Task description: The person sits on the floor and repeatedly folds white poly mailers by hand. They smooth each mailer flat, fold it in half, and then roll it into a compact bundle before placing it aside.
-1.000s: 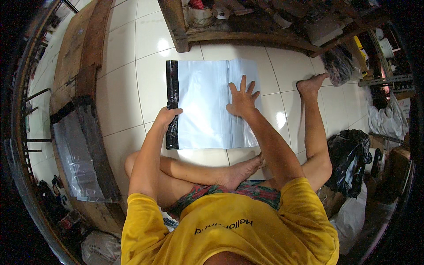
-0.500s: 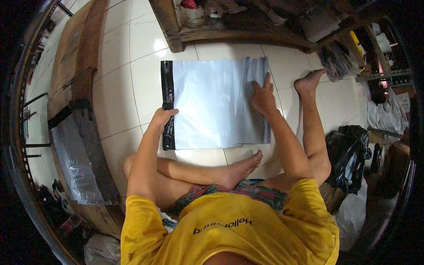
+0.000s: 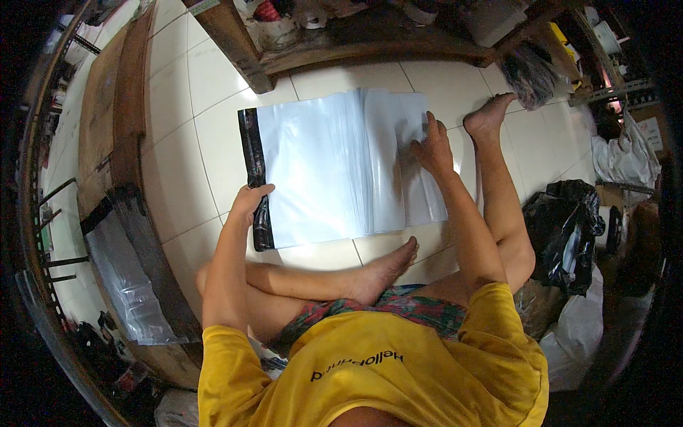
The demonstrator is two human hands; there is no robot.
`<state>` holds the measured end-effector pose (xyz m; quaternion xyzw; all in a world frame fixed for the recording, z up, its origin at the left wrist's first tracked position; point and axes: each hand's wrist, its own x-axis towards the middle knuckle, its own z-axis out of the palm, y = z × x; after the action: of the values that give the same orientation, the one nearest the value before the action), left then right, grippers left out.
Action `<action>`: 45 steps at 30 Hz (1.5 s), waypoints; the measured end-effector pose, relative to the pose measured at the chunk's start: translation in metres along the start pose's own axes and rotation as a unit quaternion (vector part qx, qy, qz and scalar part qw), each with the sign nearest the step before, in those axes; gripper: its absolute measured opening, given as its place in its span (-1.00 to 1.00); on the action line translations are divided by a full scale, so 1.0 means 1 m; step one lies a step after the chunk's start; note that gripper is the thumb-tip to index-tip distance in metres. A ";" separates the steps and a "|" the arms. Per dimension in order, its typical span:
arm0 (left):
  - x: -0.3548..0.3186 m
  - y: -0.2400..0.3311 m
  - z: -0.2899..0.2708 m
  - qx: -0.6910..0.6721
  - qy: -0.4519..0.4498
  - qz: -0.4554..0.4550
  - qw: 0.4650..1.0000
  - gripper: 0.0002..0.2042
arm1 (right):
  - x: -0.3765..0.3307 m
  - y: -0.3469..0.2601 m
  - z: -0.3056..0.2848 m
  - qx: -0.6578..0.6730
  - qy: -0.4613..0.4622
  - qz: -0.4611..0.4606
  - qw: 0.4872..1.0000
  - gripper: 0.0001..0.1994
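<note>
A stack of pale, glossy plastic mailing bags (image 3: pixel 313 171) lies on the tiles before me, a black strip (image 3: pixel 263 228) along its left edge. My left hand (image 3: pixel 249 201) grips that strip, thumb on top and the other fingers hidden beneath. Over the right edge of the stack is my right hand (image 3: pixel 437 148), its fingers apart and the thumb against the top sheet. A raised ridge of bunched sheet layers runs from top to bottom through the stack, left of my right hand.
A wooden bench (image 3: pixel 377 53) stands beyond the bags. To the left, a long wooden board (image 3: pixel 107 135) carries more grey plastic bags (image 3: pixel 135 292). A black plastic bag (image 3: pixel 565 235) sits by my right knee, near a white bag (image 3: pixel 626 160). My bare feet (image 3: pixel 491 117) flank the stack.
The ridge of bunched layers has shifted left, and smoother sheet shows on the right. The stack has turned slightly and moved a little left with my left hand. My right hand has moved to its right edge.
</note>
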<state>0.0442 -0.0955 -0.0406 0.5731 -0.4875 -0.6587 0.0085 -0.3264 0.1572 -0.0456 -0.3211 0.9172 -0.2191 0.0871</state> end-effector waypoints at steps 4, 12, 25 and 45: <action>0.004 -0.001 0.001 0.001 0.015 -0.009 1.000 -0.62 | -0.005 0.000 -0.005 -0.161 -0.017 0.008 0.987 -0.30; 0.012 -0.012 -0.003 -0.002 0.020 -0.003 1.000 -0.66 | -0.033 -0.112 0.038 -0.100 -0.055 -0.089 0.989 -0.24; 0.009 -0.009 -0.003 -0.015 -0.007 0.016 1.000 -0.66 | -0.043 -0.195 0.072 -0.226 -0.222 -0.040 0.948 -0.08; 0.019 -0.018 -0.004 -0.013 -0.020 0.034 0.999 -0.67 | -0.004 -0.086 0.027 -0.141 -0.070 -0.003 0.987 -0.56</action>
<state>0.0509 -0.0996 -0.0654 0.5428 -0.4981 -0.6756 0.0292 -0.2676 0.0903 -0.0305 -0.3472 0.9298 -0.0644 0.1040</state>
